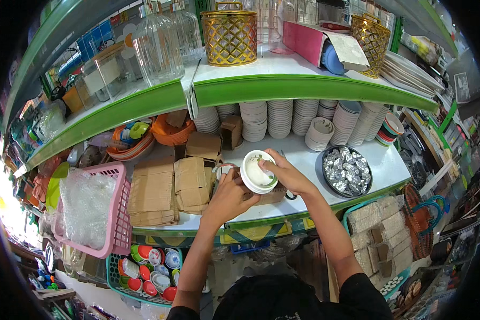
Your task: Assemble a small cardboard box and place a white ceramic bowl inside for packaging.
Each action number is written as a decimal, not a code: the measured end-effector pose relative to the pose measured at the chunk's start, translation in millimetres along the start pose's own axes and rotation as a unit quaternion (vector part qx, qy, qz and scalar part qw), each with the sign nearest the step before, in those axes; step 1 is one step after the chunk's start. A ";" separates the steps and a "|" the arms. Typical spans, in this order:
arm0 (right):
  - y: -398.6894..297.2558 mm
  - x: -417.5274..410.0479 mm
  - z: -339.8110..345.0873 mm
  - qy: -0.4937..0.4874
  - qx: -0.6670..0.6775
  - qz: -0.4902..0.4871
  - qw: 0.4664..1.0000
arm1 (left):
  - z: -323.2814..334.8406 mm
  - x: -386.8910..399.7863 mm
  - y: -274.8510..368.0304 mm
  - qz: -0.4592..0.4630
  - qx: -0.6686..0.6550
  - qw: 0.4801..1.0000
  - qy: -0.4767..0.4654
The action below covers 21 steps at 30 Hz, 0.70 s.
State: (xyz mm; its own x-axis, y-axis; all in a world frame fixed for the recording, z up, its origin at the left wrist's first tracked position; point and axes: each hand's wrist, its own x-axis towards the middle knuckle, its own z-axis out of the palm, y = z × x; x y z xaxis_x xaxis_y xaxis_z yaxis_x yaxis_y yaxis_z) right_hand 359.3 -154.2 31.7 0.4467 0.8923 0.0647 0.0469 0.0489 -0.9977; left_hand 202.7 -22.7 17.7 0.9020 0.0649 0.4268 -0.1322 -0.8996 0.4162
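A small stack of white bowls with a green leaf pattern (259,171) is held between both hands above the lower white shelf. My left hand (228,196) grips its left and lower side. My right hand (286,174) holds the right side, thumb over the rim and inside the top bowl. Beneath the hands is a cardboard box (270,196), partly hidden, with a dark scissors-like handle (291,196) beside it. Another pale round dish (225,170) shows partly behind my left fingers. Flattened cardboard pieces (153,192) lie to the left.
Stacks of white bowls (280,120) line the shelf's back under a green shelf edge (304,88). A black bowl of silver-wrapped pieces (347,172) stands right. A pink basket with bubble wrap (122,208) is left. Below are a teal basket of small dishes (114,276) and another of wrapped packs (396,288).
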 end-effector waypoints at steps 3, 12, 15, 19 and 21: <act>-1.8 1.4 2.0 0.003 -0.033 -0.038 0.999 | -2.6 -1.3 -1.3 -0.008 -0.043 0.999 0.003; -34.9 -21.4 -1.7 0.105 -0.206 -0.081 0.970 | -2.3 -10.6 -14.3 -0.036 -0.023 0.998 0.041; -34.1 -26.3 -4.5 0.123 -0.244 -0.074 0.959 | -6.9 -9.5 -9.2 -0.047 -0.079 0.994 0.061; -20.2 -28.8 -10.1 0.144 -0.268 -0.058 0.951 | -19.5 -7.4 -0.1 -0.083 -0.091 0.991 0.044; -15.3 -29.3 -13.3 0.144 -0.267 -0.054 0.951 | -25.9 -7.9 4.2 -0.095 -0.099 0.990 0.032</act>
State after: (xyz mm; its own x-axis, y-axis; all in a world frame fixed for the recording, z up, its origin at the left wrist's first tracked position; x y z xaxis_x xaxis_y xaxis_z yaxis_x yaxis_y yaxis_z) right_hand 357.4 -187.1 45.3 0.6364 0.7308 0.2466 0.5194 -0.1697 -0.8375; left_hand 184.4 -15.8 36.8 0.8915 0.2580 0.3723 -0.0453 -0.7670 0.6400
